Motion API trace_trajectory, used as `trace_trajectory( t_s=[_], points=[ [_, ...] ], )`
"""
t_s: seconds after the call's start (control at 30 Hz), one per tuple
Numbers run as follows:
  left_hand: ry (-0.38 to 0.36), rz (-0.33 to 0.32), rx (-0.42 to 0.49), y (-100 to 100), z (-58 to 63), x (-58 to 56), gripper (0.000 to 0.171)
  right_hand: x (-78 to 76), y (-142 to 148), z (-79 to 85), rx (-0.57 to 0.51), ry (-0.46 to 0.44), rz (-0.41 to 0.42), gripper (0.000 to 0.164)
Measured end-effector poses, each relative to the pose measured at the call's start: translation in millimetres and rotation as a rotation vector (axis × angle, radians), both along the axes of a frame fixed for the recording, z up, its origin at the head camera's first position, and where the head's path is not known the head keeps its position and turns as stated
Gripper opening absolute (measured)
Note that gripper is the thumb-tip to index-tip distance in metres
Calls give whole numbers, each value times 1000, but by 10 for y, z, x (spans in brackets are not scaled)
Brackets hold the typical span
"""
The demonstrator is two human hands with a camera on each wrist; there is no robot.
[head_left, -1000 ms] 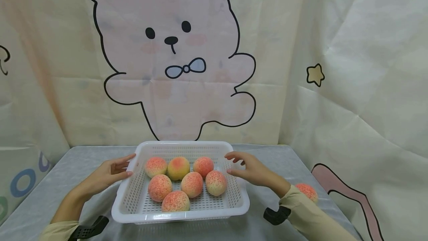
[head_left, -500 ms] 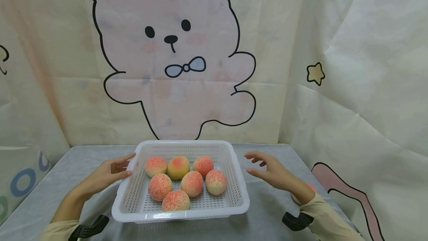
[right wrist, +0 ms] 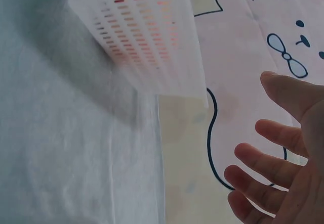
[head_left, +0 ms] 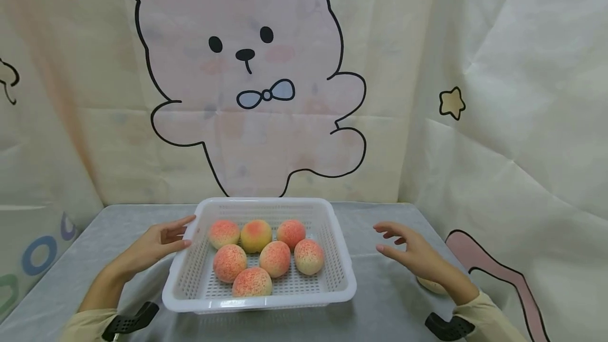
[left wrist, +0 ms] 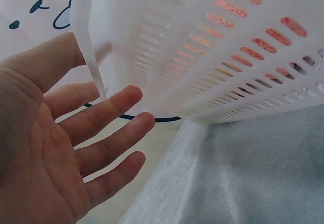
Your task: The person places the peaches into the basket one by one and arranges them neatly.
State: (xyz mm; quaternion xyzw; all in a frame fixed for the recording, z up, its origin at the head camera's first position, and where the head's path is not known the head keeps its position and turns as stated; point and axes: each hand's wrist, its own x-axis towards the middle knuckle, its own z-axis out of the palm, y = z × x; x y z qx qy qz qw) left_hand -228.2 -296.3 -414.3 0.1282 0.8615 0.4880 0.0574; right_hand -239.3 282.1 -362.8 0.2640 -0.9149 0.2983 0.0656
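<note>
In the head view, a white plastic basket point(head_left: 258, 306) with slotted sides stands on the cloth-covered table. Several peaches lie inside, among them a yellowish peach point(head_left: 256, 236) at the back and a speckled peach point(head_left: 252, 282) at the front. My left hand point(head_left: 157, 244) is at the basket's left rim, thumb and index tips touching it. From the left wrist view, its fingers point(left wrist: 109, 150) look loosely extended, with the rim passing across them. My right hand point(head_left: 410, 249) is held well right of the basket, fingers relaxed and apart, holding nothing; the right wrist view shows its spread fingers point(right wrist: 266, 163).
Another peach point(head_left: 431, 285) sits on the table at the right, mostly hidden by my right forearm. Grey-blue cloth covers the table point(head_left: 380, 300). A printed curtain point(head_left: 380, 41) with a cartoon bear hangs behind the table, and more curtain hangs at both sides.
My right hand has moved from the basket's right rim out to the right, its forearm now covering most of the loose peach. The left hand stays at the left rim.
</note>
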Motion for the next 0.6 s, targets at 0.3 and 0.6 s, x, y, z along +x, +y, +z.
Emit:
trace_trajectory(
  t_s=[0.3,0.6],
  points=[
    [-11,4,-3,-11,-3,-24,75,41,341,-41,16,8,-60,40],
    [-8,-15,9,-1,7,-13,73,99,594,-102,10,22,-119,39]
  ],
)
